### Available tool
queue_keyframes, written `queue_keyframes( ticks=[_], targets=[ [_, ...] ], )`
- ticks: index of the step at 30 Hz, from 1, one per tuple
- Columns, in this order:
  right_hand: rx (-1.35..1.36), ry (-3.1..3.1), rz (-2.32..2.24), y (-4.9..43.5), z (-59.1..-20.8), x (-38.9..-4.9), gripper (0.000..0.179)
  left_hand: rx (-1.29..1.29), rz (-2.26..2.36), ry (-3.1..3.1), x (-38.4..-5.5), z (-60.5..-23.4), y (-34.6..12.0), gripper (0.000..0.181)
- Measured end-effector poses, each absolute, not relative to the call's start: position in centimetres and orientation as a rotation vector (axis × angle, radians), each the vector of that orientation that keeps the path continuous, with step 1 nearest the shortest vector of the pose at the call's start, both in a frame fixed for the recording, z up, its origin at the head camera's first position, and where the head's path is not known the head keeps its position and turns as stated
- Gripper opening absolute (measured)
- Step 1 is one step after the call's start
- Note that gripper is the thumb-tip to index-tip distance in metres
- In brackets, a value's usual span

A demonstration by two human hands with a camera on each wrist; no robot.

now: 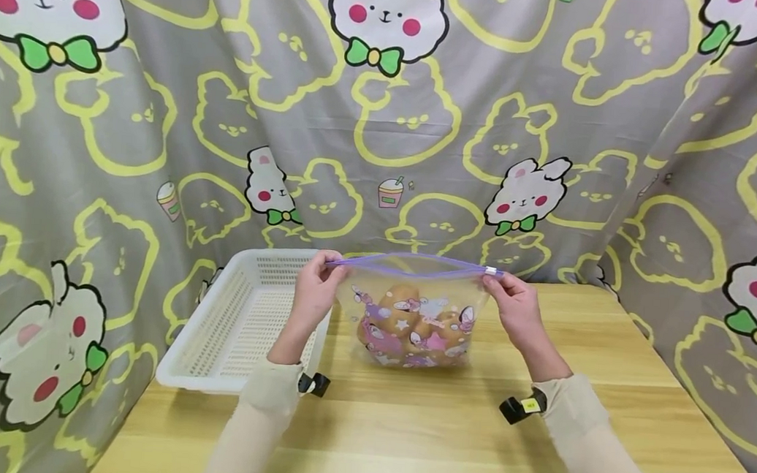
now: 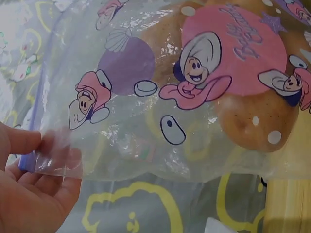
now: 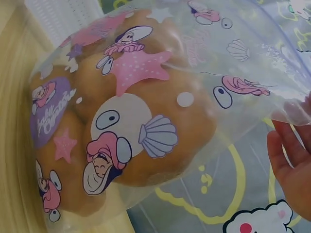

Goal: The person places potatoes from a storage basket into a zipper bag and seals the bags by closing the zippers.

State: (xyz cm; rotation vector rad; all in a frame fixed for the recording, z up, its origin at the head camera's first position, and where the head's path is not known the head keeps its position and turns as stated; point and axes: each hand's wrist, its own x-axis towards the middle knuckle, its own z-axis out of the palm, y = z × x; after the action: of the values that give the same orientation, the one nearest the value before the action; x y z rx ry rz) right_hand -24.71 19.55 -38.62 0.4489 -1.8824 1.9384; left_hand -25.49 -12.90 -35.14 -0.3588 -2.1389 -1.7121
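Observation:
A clear zip bag [image 1: 412, 327] printed with pink and purple cartoon shells and stars stands on the table, its purple-edged mouth parted in the middle. Several brown potatoes [image 3: 160, 131] fill its lower part, partly hidden behind the print. My left hand [image 1: 314, 291] pinches the bag's top left corner between thumb and fingers, which the left wrist view shows close up. At the opposite top corner, my right hand [image 1: 517, 308] pinches the edge just below the white zip slider [image 1: 491, 271].
To the left, a white plastic basket [image 1: 174, 376] with slotted sides stands on the wooden table [image 1: 417, 437], partly behind my left hand and forearm. A grey patterned curtain [image 1: 418, 148] hangs behind the table and at both sides.

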Motion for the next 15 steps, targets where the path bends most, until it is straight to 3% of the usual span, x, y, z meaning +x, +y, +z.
queue_keyframes(
  ticks=[8,15],
  targets=[
    [0.432,-1.867,1.936,20.0,-38.3,-24.3,0.017,-0.32,-1.547,-2.186,-24.8,-35.0,-13.1,0.002],
    [0.44,-1.897,1.993,19.7,-38.5,-23.8,0.022,-0.406,-0.811,-2.38,-24.0,-34.3,-12.1,0.021]
  ],
)
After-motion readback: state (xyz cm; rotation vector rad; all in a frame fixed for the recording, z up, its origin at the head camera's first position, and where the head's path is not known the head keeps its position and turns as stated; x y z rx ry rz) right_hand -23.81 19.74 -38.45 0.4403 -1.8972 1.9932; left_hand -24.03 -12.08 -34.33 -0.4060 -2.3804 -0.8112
